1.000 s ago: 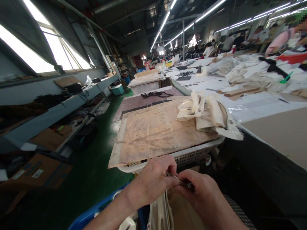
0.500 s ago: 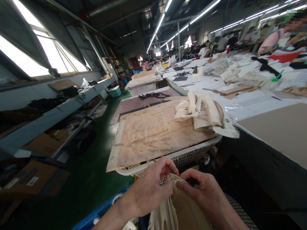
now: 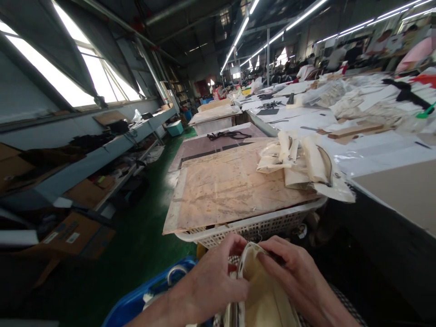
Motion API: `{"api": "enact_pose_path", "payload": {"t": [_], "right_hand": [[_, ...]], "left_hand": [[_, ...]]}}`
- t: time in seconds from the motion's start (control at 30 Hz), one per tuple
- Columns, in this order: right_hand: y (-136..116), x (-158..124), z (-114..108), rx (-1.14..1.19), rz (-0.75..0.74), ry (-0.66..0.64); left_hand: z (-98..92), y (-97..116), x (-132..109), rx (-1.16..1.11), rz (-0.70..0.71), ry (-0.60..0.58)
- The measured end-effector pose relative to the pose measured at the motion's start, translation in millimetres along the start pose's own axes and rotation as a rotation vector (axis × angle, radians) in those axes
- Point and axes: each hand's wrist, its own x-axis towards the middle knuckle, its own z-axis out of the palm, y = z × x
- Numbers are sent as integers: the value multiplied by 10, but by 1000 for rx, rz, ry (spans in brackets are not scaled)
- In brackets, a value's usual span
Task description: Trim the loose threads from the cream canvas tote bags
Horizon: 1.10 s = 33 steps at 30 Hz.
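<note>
A cream-coloured sewn piece (image 3: pixel 267 290), which looks like an unfinished bag with a raw seam edge, lies over my lap at the bottom middle. My left hand (image 3: pixel 221 277) is closed on its left edge, thumb and fingers pinching the layers. Closed around the right side of the same edge, my right hand (image 3: pixel 293 268) has its thumb along the inner face. A loose thread stands up at the top of the seam between the two hands. Some fingertips are hidden behind the fabric.
Just ahead, a worn board (image 3: pixel 218 190) rests on a white plastic basket (image 3: pixel 245 227), with cream sewn pieces (image 3: pixel 306 165) piled on it. A blue tub (image 3: pixel 119 304) stands at lower left. A long white table (image 3: pixel 368 159) runs along the right; shelving (image 3: pixel 68 168) lines the left wall.
The view has swung slightly left, so the scene sits further right. Both hands keep hold of the sewn piece; its mouth is spread wider and more of its inside shows.
</note>
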Motion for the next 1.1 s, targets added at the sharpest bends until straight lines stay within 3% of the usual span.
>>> {"api": "enact_pose_path", "payload": {"t": [0.17, 0.37, 0.5, 0.67, 0.87, 1.0, 1.1], "right_hand": [[-34, -40, -14, 62, -76, -76], [-72, -121, 19, 83, -119, -119], [-16, -181, 66, -50, -169, -72], [14, -258, 110, -218, -222, -30], [-7, -308, 145, -302, -261, -12], [-2, -329, 116, -314, -192, 57], [-5, -332, 99, -295, -162, 64]], "left_hand": [[-145, 13, -85, -63, 47, -87], [-190, -35, -193, -49, 87, -133], [-152, -82, -458, 34, -15, 23], [40, -62, -861, -44, -190, 274], [260, -77, -980, -193, -381, 296], [407, -280, -1112, -471, -307, 406], [543, -404, -1232, -489, -212, 410]]}}
